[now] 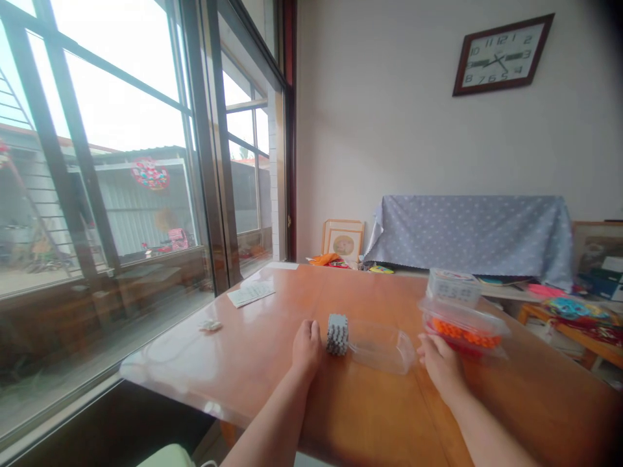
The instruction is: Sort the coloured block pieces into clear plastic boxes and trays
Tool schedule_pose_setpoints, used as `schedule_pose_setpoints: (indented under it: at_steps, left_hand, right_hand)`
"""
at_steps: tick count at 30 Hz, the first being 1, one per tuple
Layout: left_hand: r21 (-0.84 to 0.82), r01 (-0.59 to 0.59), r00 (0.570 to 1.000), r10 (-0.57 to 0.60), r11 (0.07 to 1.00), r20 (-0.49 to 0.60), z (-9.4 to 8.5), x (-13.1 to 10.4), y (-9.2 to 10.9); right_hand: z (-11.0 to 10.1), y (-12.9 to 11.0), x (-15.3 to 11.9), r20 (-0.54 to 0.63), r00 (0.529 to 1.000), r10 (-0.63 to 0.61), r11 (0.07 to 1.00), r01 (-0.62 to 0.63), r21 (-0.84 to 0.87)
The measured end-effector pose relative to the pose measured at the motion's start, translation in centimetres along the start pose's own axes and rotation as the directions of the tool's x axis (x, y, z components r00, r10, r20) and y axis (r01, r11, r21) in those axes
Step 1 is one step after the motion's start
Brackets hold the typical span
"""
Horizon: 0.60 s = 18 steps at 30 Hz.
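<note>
My left hand rests on the wooden table with its fingers curled together; whether anything is inside them is hidden. Just to its right stands a grey block of small knobbly pieces, apart from the hand. A clear plastic tray lies beside that block, between my two hands. My right hand is a little blurred, its fingers loosely apart, at the near left edge of a clear plastic container with orange pieces. I cannot tell whether the fingertips touch the container.
Behind the orange pieces, another clear plastic box stands on the table. A printed paper sheet and a small pale packet lie on the left. Large windows run along the left side. A cloth-covered piece of furniture is against the wall.
</note>
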<state>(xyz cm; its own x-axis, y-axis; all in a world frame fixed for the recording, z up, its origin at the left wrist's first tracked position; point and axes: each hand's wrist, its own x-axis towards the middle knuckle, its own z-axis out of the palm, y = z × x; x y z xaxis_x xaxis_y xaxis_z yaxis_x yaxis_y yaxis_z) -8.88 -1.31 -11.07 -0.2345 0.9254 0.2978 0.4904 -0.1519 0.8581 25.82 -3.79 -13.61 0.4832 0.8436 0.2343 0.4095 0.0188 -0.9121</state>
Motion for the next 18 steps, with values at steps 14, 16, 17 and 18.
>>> schedule_pose_setpoints:
  at_steps: [14,16,17,18]
  left_hand:
    - [-0.008,-0.037,0.999,0.037,0.999,0.016,-0.2,-0.1,0.6]
    - [-0.013,-0.042,0.999,0.042,0.999,0.015,-0.2,-0.1,0.6]
    - [-0.017,-0.044,0.999,0.044,0.999,0.015,-0.2,-0.1,0.6]
    - [-0.021,-0.048,0.999,0.049,0.999,0.016,-0.2,-0.1,0.6]
  right_hand:
    - [4.0,-12.0,-2.0,0.396,0.813,-0.427,0.854,0.506,-0.120]
    - [5.1,-12.7,-1.8,0.480,0.762,-0.434,0.823,0.553,-0.134]
    - [5.7,-13.0,-1.7,0.514,0.739,-0.436,0.809,0.572,-0.137]
    - [6.1,-13.3,-1.6,0.544,0.717,-0.436,0.798,0.588,-0.135]
